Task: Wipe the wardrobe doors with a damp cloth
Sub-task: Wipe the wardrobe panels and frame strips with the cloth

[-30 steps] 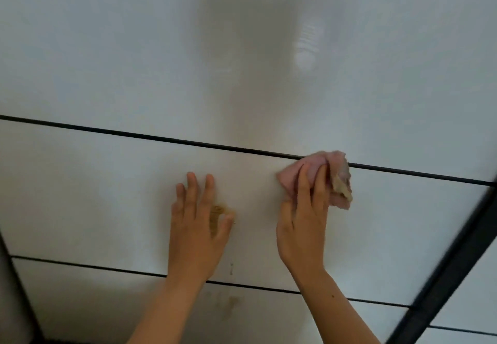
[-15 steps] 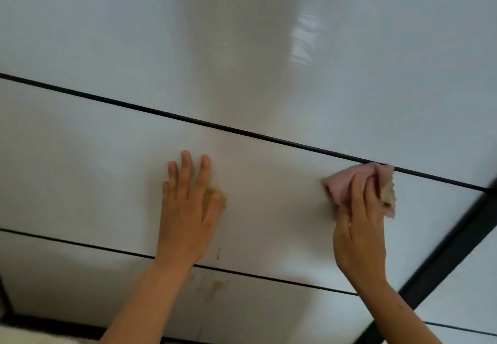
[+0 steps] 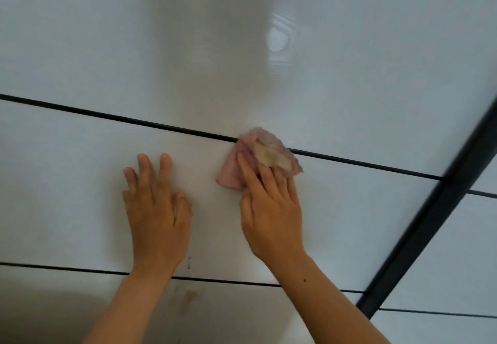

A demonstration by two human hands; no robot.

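A glossy white wardrobe door [image 3: 80, 182] fills the view, split by thin black horizontal lines. My right hand [image 3: 271, 209] presses a crumpled pink cloth [image 3: 242, 163] flat against the middle panel, just under the upper black line [image 3: 107, 115]. The cloth's top edge overlaps that line. My left hand [image 3: 156, 209] lies flat on the same panel, fingers spread, a hand's width left of the cloth. A small brownish mark [image 3: 185, 206] shows beside its thumb.
A thick black frame bar [image 3: 430, 209] runs diagonally at the right, dividing this door from the neighbouring one [image 3: 462, 263]. Brownish stains [image 3: 188, 298] sit on the lower panel below the second black line [image 3: 228, 281]. A light reflection [image 3: 278, 39] shines on the upper panel.
My right hand has slid the cloth back to the left along the upper black line, closer to my left hand. The left hand stays planted on the panel.
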